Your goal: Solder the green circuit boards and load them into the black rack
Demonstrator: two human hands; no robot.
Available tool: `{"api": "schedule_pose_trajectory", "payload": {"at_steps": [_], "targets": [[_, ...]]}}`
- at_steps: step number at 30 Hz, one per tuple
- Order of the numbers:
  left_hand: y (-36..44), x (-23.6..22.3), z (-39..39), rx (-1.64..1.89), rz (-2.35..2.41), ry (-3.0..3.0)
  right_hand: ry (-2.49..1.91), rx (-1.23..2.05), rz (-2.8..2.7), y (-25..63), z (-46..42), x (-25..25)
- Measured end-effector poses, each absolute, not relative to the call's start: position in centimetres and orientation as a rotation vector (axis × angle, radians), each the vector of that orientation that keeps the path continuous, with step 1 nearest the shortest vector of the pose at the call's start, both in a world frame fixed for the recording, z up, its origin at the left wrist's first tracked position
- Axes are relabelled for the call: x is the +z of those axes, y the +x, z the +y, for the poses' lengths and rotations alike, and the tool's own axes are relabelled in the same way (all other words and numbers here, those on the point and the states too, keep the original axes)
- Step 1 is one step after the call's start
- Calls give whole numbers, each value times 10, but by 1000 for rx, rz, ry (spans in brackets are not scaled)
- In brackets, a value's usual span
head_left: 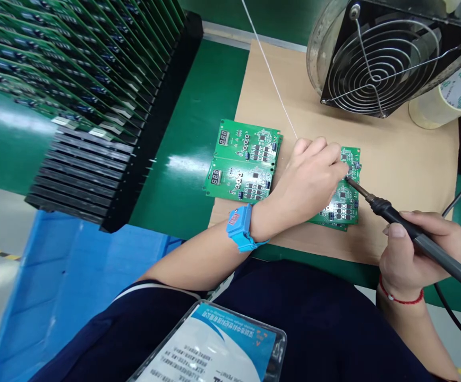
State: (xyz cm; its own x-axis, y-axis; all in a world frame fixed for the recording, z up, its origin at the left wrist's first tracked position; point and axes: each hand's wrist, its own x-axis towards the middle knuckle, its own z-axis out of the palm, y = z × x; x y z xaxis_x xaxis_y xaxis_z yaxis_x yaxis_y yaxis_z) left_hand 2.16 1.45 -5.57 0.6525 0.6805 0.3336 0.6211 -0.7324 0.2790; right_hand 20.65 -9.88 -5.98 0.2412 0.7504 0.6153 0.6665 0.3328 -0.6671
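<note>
My left hand (308,178), with a blue wrist strap (239,223) behind it, is closed over the right-hand circuit boards (344,209). A thin strand of solder wire (272,77) runs down from the top into its fingers; they hide the wire's end. My right hand (417,254) grips a soldering iron (392,215) by its dark handle. The iron's tip meets the board area beside my left fingertips; exact contact is hidden. Left of my hand lies another stack of green circuit boards (244,159) with small digit displays.
Brown cardboard (286,114) covers part of the green bench. A black rack (114,199) of upright boards stands left, above a blue bin (83,265). A fan (374,79) and a tape roll (429,109) sit at back right. The iron's cable (453,313) hangs right.
</note>
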Motion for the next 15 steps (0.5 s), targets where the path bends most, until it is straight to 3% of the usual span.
{"api": "schedule_pose_trajectory", "payload": {"at_steps": [15], "targets": [[6,-47,25,728,1175,2603,-1333,68,-1424,209,-99,-62]]}}
